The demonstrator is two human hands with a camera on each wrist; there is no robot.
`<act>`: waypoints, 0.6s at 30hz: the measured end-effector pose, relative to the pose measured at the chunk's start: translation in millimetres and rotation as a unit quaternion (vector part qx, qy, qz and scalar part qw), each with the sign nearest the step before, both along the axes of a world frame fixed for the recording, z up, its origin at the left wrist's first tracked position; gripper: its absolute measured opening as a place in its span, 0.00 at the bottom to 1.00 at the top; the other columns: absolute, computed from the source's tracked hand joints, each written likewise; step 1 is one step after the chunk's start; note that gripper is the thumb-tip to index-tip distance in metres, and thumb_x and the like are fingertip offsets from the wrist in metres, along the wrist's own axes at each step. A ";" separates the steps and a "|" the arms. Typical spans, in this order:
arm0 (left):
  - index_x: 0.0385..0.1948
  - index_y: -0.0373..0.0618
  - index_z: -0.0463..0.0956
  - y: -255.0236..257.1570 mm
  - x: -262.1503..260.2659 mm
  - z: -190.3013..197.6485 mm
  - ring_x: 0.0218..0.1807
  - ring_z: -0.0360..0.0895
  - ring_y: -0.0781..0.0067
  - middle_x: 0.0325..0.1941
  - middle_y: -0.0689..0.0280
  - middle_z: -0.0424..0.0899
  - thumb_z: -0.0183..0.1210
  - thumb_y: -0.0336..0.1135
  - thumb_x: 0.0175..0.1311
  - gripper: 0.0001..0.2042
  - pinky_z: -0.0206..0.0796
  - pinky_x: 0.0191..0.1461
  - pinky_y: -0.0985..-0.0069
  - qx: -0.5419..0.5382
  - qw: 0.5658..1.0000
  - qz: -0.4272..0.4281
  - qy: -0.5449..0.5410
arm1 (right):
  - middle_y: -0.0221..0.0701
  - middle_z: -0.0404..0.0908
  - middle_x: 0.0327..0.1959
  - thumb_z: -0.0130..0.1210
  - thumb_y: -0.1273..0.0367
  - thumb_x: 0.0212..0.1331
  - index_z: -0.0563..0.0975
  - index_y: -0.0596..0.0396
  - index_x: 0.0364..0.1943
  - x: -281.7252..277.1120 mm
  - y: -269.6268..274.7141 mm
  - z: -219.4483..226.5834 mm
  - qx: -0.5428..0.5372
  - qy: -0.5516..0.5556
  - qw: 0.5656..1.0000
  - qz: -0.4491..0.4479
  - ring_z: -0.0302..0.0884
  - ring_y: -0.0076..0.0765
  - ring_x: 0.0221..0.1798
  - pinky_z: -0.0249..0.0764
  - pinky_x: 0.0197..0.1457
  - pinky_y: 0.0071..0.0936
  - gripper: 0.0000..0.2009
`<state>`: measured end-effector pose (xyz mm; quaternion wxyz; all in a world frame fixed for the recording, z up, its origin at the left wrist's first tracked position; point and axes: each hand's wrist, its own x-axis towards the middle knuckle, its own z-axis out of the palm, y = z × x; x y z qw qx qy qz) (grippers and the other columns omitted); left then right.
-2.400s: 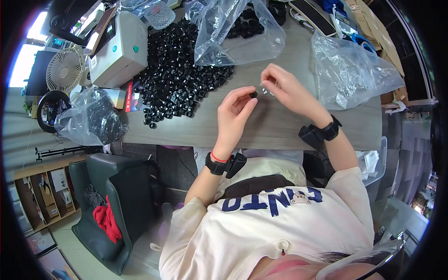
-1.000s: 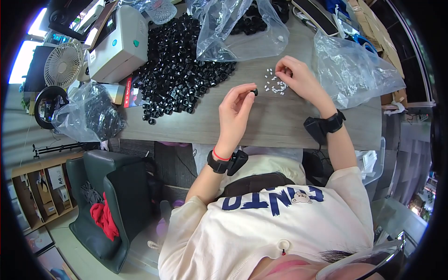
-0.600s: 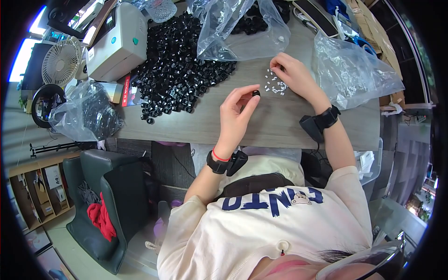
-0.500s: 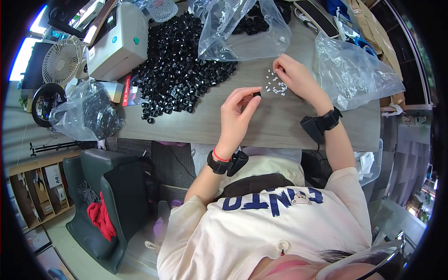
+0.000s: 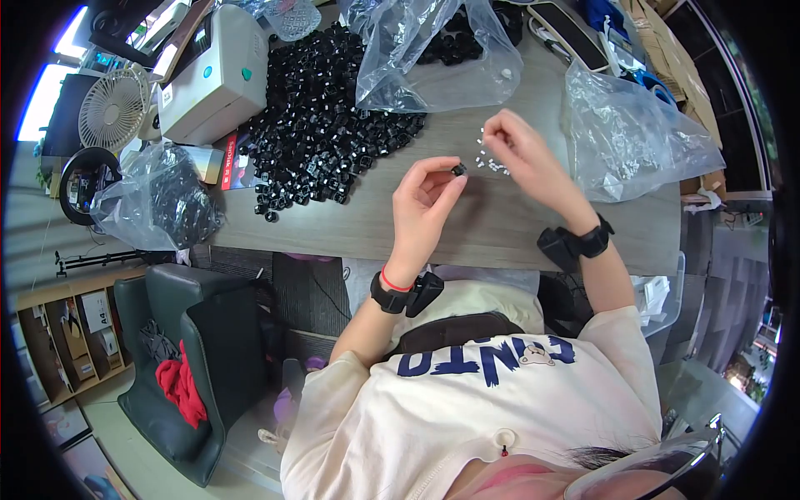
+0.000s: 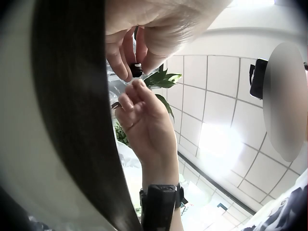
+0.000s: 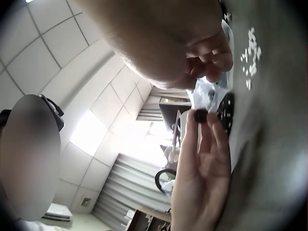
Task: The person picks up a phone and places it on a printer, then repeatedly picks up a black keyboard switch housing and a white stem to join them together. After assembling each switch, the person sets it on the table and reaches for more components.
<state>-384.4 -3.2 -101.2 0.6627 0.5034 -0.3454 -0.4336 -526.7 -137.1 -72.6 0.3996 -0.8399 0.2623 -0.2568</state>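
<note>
My left hand (image 5: 419, 202) pinches a small black square part (image 5: 458, 169) between thumb and fingertips, just above the table. In the right wrist view, the black part (image 7: 200, 116) sits at the tips of the left thumb and index finger. My right hand (image 5: 527, 157) hovers to the right with fingers bent and thumb near the index finger; I cannot tell whether something tiny is between those tips. In the left wrist view, the right hand's fingertips come close below the black part (image 6: 136, 70). Small white pieces (image 5: 493, 166) lie scattered on the table, partly hidden by the right hand.
A large heap of similar black parts (image 5: 321, 125) covers the table's left side. Clear plastic bags lie at the back (image 5: 450, 79) and at the right (image 5: 629, 137). A white box (image 5: 215, 79), a fan (image 5: 114, 111) and a phone (image 5: 568, 35) stand or lie around the edges.
Over the last half second my right hand has left the far side of the white pieces and come nearer to me. The left hand keeps its pinch, with the black part slightly turned.
</note>
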 end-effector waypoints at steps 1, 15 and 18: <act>0.46 0.36 0.74 -0.2 -0.1 -0.2 0.47 0.77 0.79 0.47 0.64 0.79 0.58 0.21 0.63 0.11 0.70 0.53 0.82 -0.003 1.000 0.002 0.001 | 0.25 0.67 0.31 0.48 0.71 0.68 0.69 0.56 0.38 3.6 6.7 0.0 0.052 -0.044 0.997 0.021 0.67 0.22 0.31 0.65 0.33 0.22 0.03; 0.55 0.39 0.66 0.5 -2.7 4.0 0.53 0.75 0.74 0.53 0.63 0.72 0.57 0.18 0.62 0.20 0.71 0.55 0.79 -0.044 0.999 0.030 0.006 | 0.19 0.65 0.29 0.47 0.69 0.70 0.69 0.54 0.40 13.6 34.2 -7.2 0.315 -0.078 0.945 0.041 0.60 0.12 0.27 0.57 0.29 0.12 0.04; 0.54 0.38 0.67 0.8 -2.1 2.5 0.53 0.74 0.76 0.51 0.63 0.73 0.58 0.18 0.62 0.19 0.71 0.55 0.79 -0.048 0.999 0.023 0.004 | 0.19 0.65 0.28 0.47 0.68 0.70 0.69 0.54 0.40 13.6 33.9 -8.2 0.287 -0.077 0.954 0.042 0.60 0.11 0.26 0.57 0.27 0.12 0.05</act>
